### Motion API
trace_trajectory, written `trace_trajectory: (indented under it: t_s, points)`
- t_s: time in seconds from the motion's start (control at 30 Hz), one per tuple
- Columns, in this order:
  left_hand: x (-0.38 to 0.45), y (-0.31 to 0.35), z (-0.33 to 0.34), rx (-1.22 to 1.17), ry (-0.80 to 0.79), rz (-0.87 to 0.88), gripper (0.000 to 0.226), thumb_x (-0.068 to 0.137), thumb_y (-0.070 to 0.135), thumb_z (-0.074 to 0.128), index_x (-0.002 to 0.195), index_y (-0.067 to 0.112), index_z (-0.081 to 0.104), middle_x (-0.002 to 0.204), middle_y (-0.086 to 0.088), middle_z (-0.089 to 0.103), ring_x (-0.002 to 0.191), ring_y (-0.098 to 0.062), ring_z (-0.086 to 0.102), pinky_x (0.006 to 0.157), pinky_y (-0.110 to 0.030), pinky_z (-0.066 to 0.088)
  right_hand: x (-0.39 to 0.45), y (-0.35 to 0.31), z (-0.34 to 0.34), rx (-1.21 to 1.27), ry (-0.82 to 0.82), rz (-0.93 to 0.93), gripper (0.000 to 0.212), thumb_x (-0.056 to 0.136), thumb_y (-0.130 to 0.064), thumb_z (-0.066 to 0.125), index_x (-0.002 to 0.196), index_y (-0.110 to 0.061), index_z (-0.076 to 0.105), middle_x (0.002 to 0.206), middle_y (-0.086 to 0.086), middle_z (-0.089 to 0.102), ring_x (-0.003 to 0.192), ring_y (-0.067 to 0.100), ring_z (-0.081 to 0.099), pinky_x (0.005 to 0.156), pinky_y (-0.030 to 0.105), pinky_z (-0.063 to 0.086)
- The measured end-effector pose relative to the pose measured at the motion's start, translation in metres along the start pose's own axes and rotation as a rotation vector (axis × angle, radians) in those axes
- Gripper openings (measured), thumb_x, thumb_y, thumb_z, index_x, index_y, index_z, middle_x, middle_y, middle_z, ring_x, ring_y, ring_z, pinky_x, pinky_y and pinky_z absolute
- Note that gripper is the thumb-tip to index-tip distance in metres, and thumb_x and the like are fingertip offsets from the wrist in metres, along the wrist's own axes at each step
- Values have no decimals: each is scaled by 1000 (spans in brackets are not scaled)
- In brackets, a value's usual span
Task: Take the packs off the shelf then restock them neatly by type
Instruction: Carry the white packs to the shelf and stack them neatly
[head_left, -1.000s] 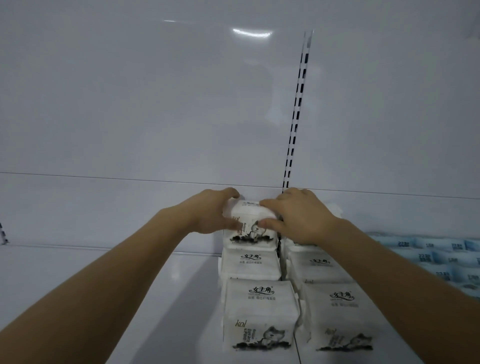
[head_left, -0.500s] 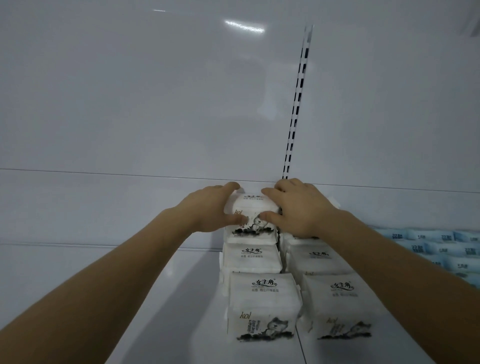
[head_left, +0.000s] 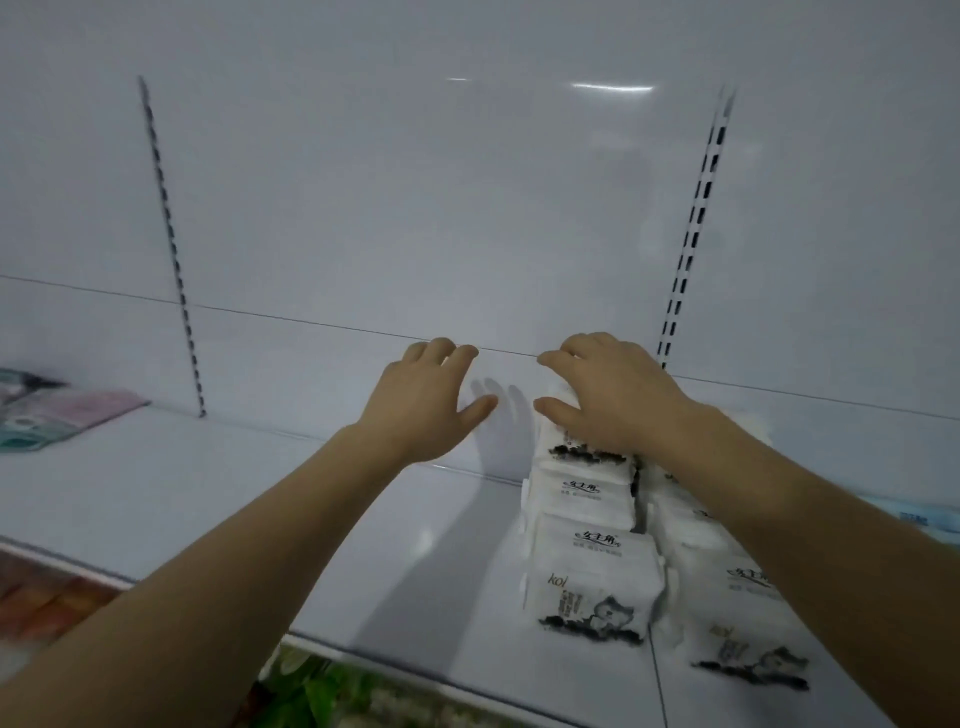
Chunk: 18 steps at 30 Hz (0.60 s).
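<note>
White packs (head_left: 592, 571) in two rows at lower right of the shelf (head_left: 156, 499), your right hand (head_left: 613, 400) resting spread-fingered on the rearmost pack, grip loose, your left hand (head_left: 426, 400) hovering empty beside it, fingers relaxed, pink and green packs (head_left: 57, 415) far left, blue packs (head_left: 930, 519) at right edge.

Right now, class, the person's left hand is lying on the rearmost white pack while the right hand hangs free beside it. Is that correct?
Not quite: the hands are swapped. In the head view the right hand lies on the rearmost white pack, and the left hand hangs free beside it, fingers relaxed, touching no pack.
</note>
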<state>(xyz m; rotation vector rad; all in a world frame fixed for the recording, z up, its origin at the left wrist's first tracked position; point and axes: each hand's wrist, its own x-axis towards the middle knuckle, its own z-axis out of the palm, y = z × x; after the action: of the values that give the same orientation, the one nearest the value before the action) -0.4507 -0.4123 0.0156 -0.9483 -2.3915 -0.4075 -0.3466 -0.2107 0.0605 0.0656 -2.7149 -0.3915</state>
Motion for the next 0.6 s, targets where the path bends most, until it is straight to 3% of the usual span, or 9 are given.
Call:
trace_trajectory:
  t_s: [0.27,0.47,0.6]
  points:
    - [-104,-55,-57,216,19,-285,68,96,60,45,149,20,34,151,-5,42,139,-28,35,110,-46,37,27,-112,0,142,50,-285,62,99,-57,40,151,-25,34,151,3,40,139,24,35,112,43,33]
    - [-206,-105,-121,347,-12,-511,68,97,62,40,151,23,29,153,-3,39,140,-27,33,112,-47,35,39,-236,-12,239,55,-510,66,100,-59,36,155,-24,27,159,6,30,146,25,26,116,44,27]
    - [-284,-139,-172,425,-14,-680,69,97,63,40,153,25,26,159,0,33,146,-25,26,117,-46,29,41,-334,-33,279,84,-646,67,98,-60,37,153,-22,30,156,7,35,142,27,32,113,45,32]
